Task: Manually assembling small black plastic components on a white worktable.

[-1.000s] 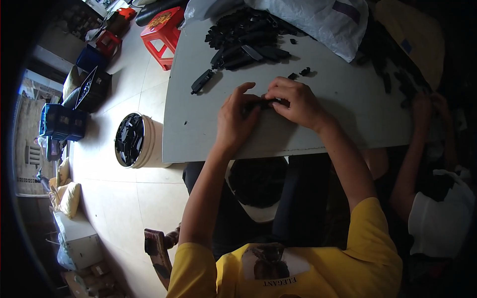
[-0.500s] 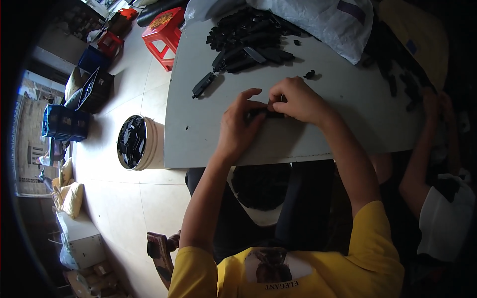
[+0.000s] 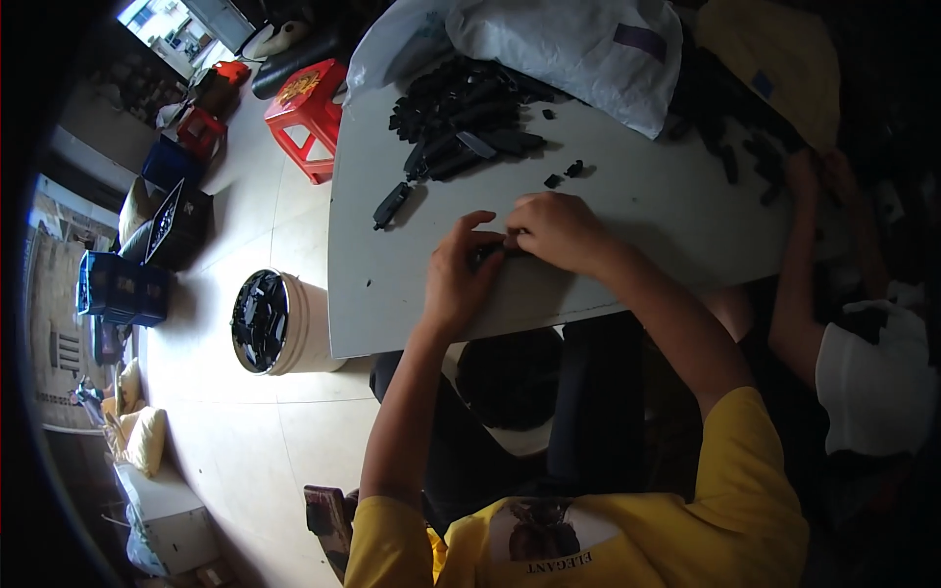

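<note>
Over the pale table (image 3: pixel 627 211), my left hand (image 3: pixel 456 274) is curled round a black plastic piece (image 3: pixel 485 254), mostly hidden by the fingers. My right hand (image 3: pixel 561 231) is closed in a pinch at the piece's right end, thumb and fingertips pressed together. Just beyond the right hand lie two small black bits (image 3: pixel 552 181). A heap of long, flat black plastic parts (image 3: pixel 456 122) spreads over the far side of the table. One similar part (image 3: pixel 391 207) rests apart from the heap, toward the left edge.
White plastic bags (image 3: pixel 578 54) lie behind the heap. A co-worker's hands (image 3: pixel 821 171) are at the right among more black parts. On the floor to the left stand a bucket (image 3: pixel 294 323) of black pieces, a red stool (image 3: pixel 312 113) and blue crates (image 3: pixel 123 287). Another container (image 3: pixel 510 382) sits below the table edge.
A second small black bit now lies on the table beyond my right hand. Both hands stay together round the black piece. The whole view has shifted slightly.
</note>
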A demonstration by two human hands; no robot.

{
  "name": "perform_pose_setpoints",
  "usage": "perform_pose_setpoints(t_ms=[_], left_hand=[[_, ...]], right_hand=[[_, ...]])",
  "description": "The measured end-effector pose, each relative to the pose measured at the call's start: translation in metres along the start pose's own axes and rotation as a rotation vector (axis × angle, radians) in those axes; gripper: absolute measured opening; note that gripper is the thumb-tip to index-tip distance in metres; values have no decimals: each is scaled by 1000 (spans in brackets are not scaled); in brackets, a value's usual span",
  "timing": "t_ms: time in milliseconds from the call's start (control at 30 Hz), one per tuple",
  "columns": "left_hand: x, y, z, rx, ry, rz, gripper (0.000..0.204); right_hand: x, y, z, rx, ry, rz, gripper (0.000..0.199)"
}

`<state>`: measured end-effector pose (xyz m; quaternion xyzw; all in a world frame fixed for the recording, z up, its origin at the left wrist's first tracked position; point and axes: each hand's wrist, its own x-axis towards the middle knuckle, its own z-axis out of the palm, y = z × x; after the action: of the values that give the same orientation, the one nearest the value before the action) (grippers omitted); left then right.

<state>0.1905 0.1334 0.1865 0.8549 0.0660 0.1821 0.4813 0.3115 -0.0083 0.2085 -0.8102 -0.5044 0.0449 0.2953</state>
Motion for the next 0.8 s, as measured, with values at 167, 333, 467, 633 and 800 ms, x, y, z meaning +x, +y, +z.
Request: perform_pose_setpoints(t_ms=[167, 333, 467, 633, 800], left_hand=[[8, -18, -32, 164, 166, 124, 30], [46, -63, -76, 664, 467, 32, 22], [45, -46, -79, 708, 235, -128, 18], [40, -31, -56, 461, 83, 37, 17], [44, -33, -31, 348, 42, 170, 17]], right_hand=[[-17, 52, -12, 63, 433, 368, 22], [6, 52, 1, -277, 499, 552, 19], [3, 61, 13, -296, 492, 432, 20], [-4, 66, 13, -157, 605, 345, 22], [-2, 48, 10, 192, 489, 86, 19]])
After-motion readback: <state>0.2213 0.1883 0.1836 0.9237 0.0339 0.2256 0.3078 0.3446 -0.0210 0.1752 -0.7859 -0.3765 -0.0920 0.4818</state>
